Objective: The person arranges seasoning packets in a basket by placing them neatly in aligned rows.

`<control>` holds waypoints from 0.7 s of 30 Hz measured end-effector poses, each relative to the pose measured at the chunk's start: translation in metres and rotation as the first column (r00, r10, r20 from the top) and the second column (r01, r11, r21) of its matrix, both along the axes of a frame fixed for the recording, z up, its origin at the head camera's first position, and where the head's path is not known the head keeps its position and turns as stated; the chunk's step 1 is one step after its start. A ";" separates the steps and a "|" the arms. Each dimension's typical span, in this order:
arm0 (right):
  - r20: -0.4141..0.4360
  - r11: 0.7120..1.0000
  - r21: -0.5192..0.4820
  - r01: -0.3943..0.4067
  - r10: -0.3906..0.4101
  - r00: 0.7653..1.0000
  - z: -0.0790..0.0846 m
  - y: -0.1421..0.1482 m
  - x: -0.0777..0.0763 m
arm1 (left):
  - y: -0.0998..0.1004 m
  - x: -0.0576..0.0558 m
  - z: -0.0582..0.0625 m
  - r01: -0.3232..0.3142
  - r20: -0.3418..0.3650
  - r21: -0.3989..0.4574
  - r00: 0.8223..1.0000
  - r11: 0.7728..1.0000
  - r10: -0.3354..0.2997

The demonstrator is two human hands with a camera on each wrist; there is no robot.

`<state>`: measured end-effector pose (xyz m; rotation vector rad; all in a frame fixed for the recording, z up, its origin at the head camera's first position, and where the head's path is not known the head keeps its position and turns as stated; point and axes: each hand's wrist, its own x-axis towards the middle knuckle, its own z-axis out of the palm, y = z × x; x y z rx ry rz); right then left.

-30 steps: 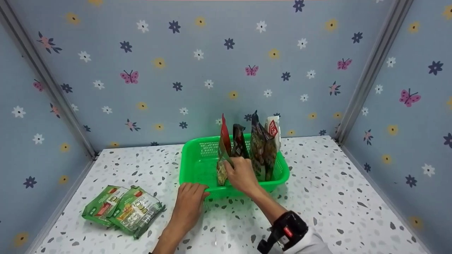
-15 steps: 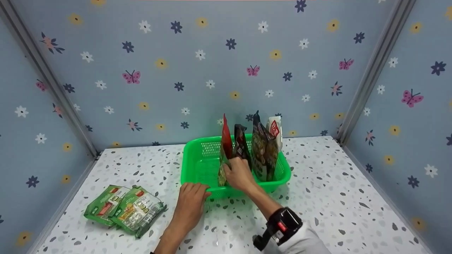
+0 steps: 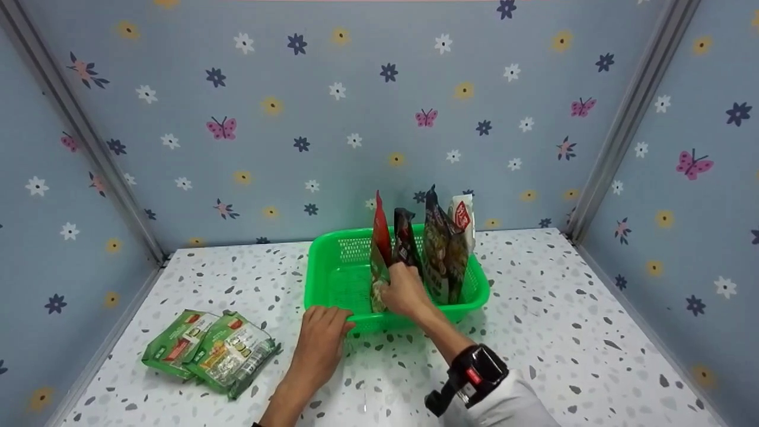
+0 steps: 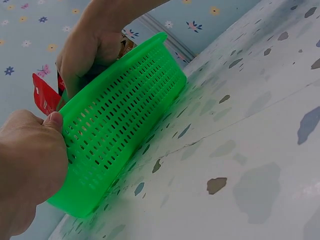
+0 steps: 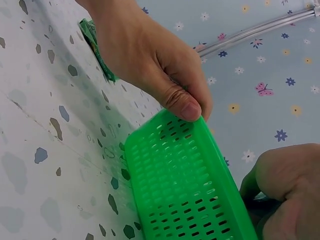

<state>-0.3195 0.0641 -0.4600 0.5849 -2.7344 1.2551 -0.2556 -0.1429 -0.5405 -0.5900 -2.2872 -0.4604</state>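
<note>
A green plastic basket [image 3: 323, 255] stands on the speckled table, several food packets upright inside it. My left hand [image 3: 323, 341] grips the near-left rim, thumb outside in the right wrist view. My right hand [image 3: 406, 290] reaches over the near rim and holds the lower near edge of a red-and-green packet [image 3: 381, 234]; its fingertips are largely hidden. To the right stand a slim dark packet [image 3: 404, 234], a larger dark packet [image 3: 437, 249] and a white packet with a red label [image 3: 465, 216]. In the left wrist view the red packet top [image 4: 45, 95] shows beside the right hand.
Two green packets [image 3: 231, 350] lie overlapping on the table at the left. A flowered wall [image 3: 356, 118] rises right behind the basket, with side walls left and right. The basket's left part shows bare floor.
The right hand has shifted slightly within the basket, and the red-and-green packet's near edge looks straighter. The larger dark packet has turned a little. The left hand stays on the rim.
</note>
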 end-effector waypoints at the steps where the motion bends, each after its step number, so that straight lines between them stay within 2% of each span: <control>1: 0.007 1.000 -0.002 0.004 -0.004 1.000 0.000 0.000 0.000 | 0.000 0.000 0.000 0.000 0.000 0.000 1.000 1.000 0.000; 8: 0.002 1.000 -0.010 0.013 -0.013 1.000 -0.003 0.000 -0.003 | 0.000 -0.001 -0.002 0.002 -0.054 -0.009 0.999 1.000 -0.003; 21: 0.045 1.000 0.007 0.029 -0.029 0.999 0.001 -0.001 -0.004 | 0.000 0.001 0.001 -0.014 0.031 -0.009 0.999 1.000 0.014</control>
